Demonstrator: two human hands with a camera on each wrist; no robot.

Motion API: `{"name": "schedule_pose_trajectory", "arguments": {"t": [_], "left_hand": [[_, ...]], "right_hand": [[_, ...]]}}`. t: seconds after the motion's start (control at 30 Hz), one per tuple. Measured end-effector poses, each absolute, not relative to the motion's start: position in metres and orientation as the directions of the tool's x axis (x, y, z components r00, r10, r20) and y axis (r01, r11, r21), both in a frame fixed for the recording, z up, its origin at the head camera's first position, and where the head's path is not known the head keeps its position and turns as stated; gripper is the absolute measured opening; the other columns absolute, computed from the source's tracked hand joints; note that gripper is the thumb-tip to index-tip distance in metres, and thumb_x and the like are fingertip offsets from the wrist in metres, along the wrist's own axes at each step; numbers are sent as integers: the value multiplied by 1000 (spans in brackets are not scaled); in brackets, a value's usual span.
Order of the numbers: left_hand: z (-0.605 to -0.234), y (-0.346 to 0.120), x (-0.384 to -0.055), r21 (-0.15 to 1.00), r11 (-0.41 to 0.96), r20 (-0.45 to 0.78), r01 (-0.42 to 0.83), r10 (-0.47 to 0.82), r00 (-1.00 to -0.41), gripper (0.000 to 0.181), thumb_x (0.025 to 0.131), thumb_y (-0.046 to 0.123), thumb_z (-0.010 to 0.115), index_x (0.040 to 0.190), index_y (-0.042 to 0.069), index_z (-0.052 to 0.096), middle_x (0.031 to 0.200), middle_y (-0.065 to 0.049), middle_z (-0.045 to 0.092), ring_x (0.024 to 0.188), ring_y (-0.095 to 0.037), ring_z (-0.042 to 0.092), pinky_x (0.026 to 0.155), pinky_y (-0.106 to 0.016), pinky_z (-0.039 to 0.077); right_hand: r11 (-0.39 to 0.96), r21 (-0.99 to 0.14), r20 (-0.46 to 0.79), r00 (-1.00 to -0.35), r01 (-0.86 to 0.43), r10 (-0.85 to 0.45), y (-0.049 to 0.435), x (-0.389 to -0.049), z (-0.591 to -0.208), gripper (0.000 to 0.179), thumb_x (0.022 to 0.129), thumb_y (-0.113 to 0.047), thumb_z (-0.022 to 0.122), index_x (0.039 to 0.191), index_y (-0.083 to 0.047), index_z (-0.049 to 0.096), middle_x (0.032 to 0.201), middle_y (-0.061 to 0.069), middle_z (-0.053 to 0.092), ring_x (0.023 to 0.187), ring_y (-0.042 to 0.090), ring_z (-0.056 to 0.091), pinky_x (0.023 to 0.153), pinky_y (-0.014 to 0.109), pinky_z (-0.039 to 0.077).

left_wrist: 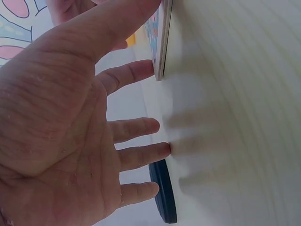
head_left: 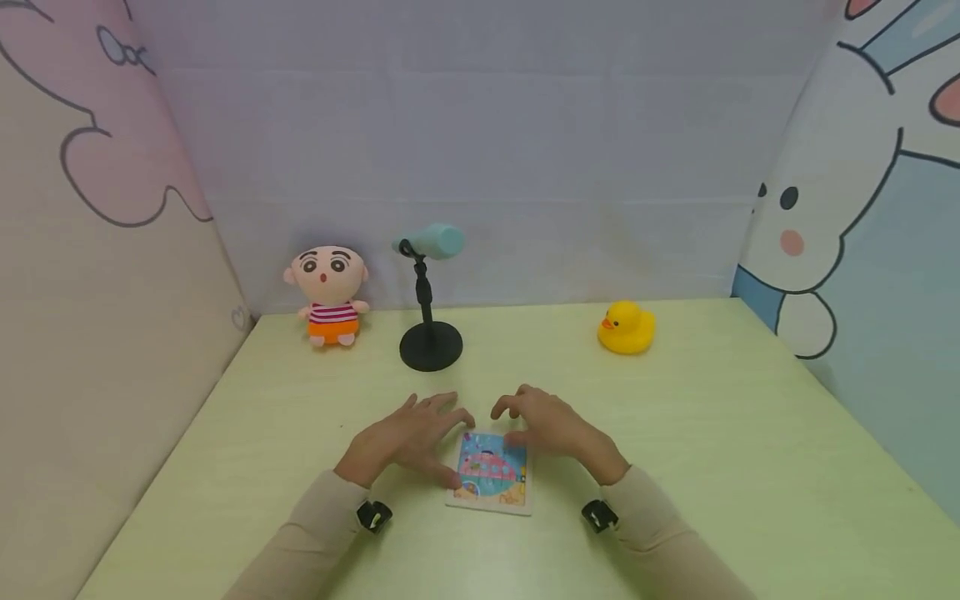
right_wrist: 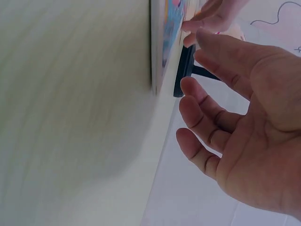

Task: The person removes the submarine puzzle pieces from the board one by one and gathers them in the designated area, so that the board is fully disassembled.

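Note:
A small square jigsaw puzzle (head_left: 491,471) in a pale frame, with a pink submarine on blue, lies flat on the table between both hands. My left hand (head_left: 420,437) is at its left side, thumb at the lower left edge and index fingertip by the upper left corner. In the left wrist view, the other fingers of the left hand (left_wrist: 70,127) are spread and fairly straight. Over the puzzle's upper right corner hovers my right hand (head_left: 551,425), fingers loosely bent. The right wrist view shows nothing held in the right hand (right_wrist: 249,122), its fingertips apart from the puzzle's edge (right_wrist: 157,56).
Toward the back of the pale table (head_left: 712,433) sit a plush doll (head_left: 327,287), a mint-coloured cylinder (head_left: 438,242) on a black stand (head_left: 430,346), and a yellow rubber duck (head_left: 627,329). Cartoon-printed walls stand left and right, with a plain backdrop (head_left: 525,167) behind.

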State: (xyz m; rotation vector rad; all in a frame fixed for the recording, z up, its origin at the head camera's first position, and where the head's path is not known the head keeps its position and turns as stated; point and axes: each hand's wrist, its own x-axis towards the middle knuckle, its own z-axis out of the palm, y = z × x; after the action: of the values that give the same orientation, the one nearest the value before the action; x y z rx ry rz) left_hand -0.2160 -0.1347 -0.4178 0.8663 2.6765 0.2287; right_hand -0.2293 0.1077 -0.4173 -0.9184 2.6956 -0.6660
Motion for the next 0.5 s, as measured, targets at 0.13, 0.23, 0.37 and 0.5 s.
{"name": "schedule_pose_trajectory", "arguments": {"t": [0.13, 0.23, 0.37, 0.5], "left_hand": [[-421, -133, -219, 260, 777, -197, 573, 624, -757, 71, 76, 59, 80, 131, 23, 53, 153, -21, 35, 143, -40, 31, 110, -68, 19], [-426, -132, -222, 267, 766, -176, 585, 635, -752, 72, 76, 62, 78, 131, 24, 52, 153, -21, 36, 143, -40, 31, 110, -68, 20], [-432, -133, -225, 284, 766, -177, 576, 632, -754, 71, 76, 64, 77, 131, 25, 53, 153, -20, 37, 143, -39, 32, 110, -68, 22], [-432, -136, -226, 294, 769, -184, 568, 629, -755, 71, 78, 63, 76, 133, 25, 53, 155, -18, 37, 144, -39, 31, 110, -67, 22]], "right_hand": [[682, -484, -71, -752, -549, -656, 99, -230, -421, 24, 89, -13, 77, 112, -14, 70, 95, 4, 61, 88, 20, 58, 77, 38, 49], [676, -478, -86, -736, -561, -671, 93, -230, -425, 23, 89, -14, 77, 111, -14, 70, 93, 1, 61, 86, 17, 56, 78, 36, 48], [673, -485, -87, -735, -559, -673, 87, -228, -428, 25, 88, -14, 78, 112, -12, 70, 90, 0, 60, 84, 17, 54, 77, 34, 47], [673, -491, -84, -739, -553, -669, 86, -228, -427, 27, 87, -15, 79, 113, -11, 70, 88, 1, 59, 82, 16, 52, 74, 32, 45]]}}
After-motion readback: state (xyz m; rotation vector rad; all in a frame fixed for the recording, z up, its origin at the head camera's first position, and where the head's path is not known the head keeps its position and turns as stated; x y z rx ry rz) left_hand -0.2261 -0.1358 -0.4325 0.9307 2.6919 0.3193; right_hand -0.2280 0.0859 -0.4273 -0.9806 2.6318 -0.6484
